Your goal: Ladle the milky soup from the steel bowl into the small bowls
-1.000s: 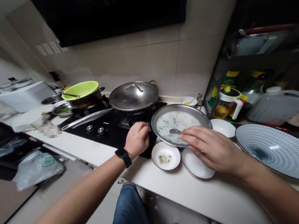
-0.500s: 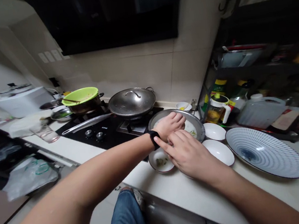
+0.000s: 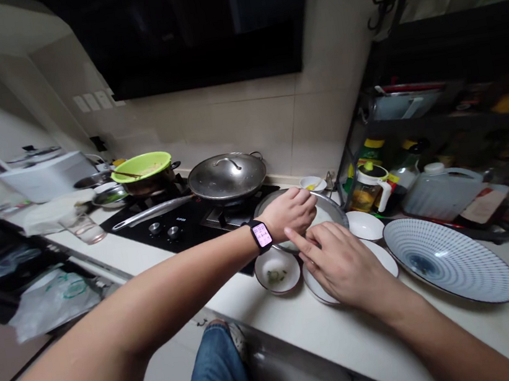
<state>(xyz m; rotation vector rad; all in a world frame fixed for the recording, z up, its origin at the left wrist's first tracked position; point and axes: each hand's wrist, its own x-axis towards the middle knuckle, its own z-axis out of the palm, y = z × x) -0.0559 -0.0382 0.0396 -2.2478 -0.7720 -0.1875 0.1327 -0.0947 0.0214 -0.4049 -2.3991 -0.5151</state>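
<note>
My left hand point(image 3: 291, 210) reaches over the round metal plate point(image 3: 336, 211) beside the stove, fingers curled in a pinch around something thin that I cannot make out. A smartwatch point(image 3: 261, 235) on its wrist shows a lit screen. My right hand point(image 3: 341, 263) hovers just behind the left wrist, index finger stretched toward the watch and nothing in it. It covers part of a white bowl point(image 3: 318, 286). A small white bowl point(image 3: 277, 270) with green scraps sits below the watch.
A lidded wok point(image 3: 228, 177) and a pot under a green bowl point(image 3: 141, 166) stand on the black stove point(image 3: 179, 224). To the right lie another white bowl point(image 3: 366, 224), a large blue-striped plate point(image 3: 451, 258), an oil jug point(image 3: 369, 188) and a plastic canister point(image 3: 442, 191). A glass point(image 3: 82, 229) stands at left.
My left hand moved from the stove edge onto the metal plate and its wrist turned, so the watch screen now faces up and is lit. My right hand drew back slightly, index finger pointing.
</note>
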